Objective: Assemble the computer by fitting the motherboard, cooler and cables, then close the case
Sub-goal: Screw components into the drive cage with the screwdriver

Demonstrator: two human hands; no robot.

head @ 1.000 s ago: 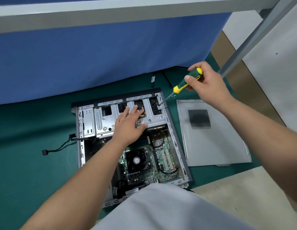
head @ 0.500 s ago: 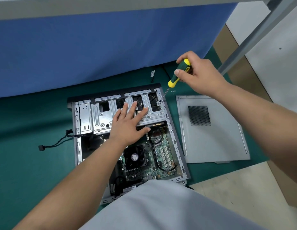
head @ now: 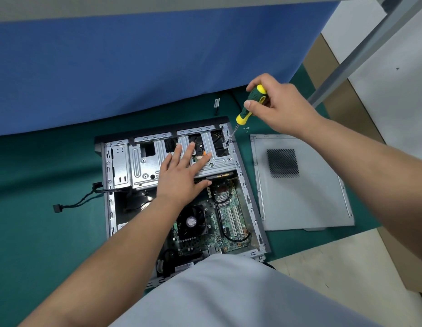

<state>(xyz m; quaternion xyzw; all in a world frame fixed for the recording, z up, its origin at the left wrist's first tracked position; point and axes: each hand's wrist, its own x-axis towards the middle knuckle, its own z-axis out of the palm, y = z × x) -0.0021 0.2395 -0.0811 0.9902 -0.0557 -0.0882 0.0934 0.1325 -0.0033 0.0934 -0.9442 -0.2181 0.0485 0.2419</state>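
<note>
The right hand (head: 279, 107) gripped the green-and-yellow screwdriver (head: 250, 103) by its handle, the shaft slanting down from it so that the tip met the far right corner of the metal drive cage (head: 144, 165). The left hand (head: 181, 172) lay flat on that cage with fingers straight and spread, holding nothing. Beneath and nearer than this hand, the open computer case (head: 243, 182) rested on the green worktop (head: 40, 232), the motherboard (head: 231, 215) and black cooler fan (head: 191, 222) seated inside. Below the right hand lay the detached grey side panel (head: 306, 197); a black cable (head: 80, 200) trailed out past the left hand.
</note>
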